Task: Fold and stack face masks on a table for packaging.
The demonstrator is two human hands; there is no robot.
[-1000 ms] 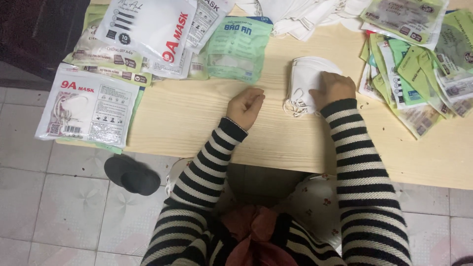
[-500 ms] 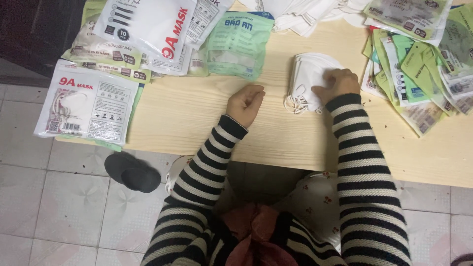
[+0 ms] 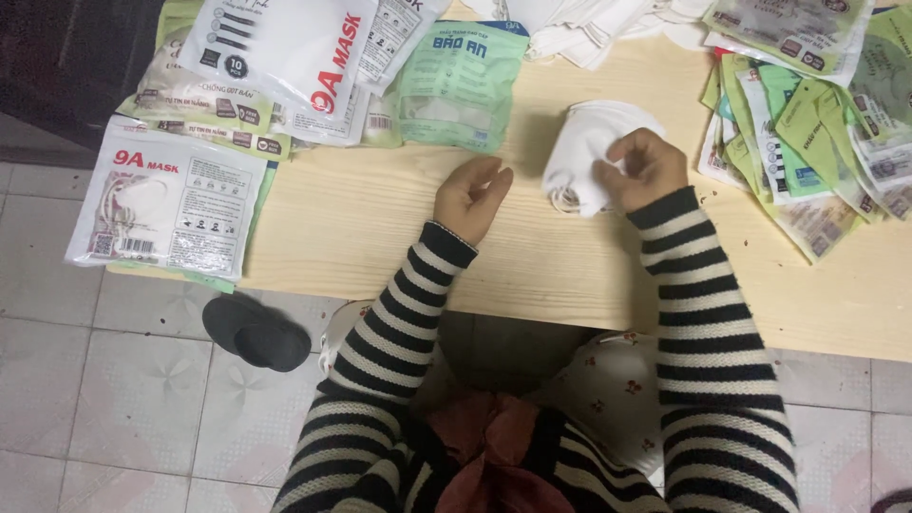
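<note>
Right hand [image 3: 646, 169] grips a folded stack of white masks [image 3: 584, 152] on the bench [image 3: 570, 266], fingers curled over its near right edge. Stack's long axis runs near-to-far, ear loops at the near end. Left hand [image 3: 470, 198] just beside, empty, loosely curled, resting on the bench.

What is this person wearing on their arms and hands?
Both arms are covered by long knitted sleeves with black and white horizontal stripes, ending in darker ribbed cuffs at the wrists. The left hand and right hand are bare: no gloves, rings or watch show.
</note>
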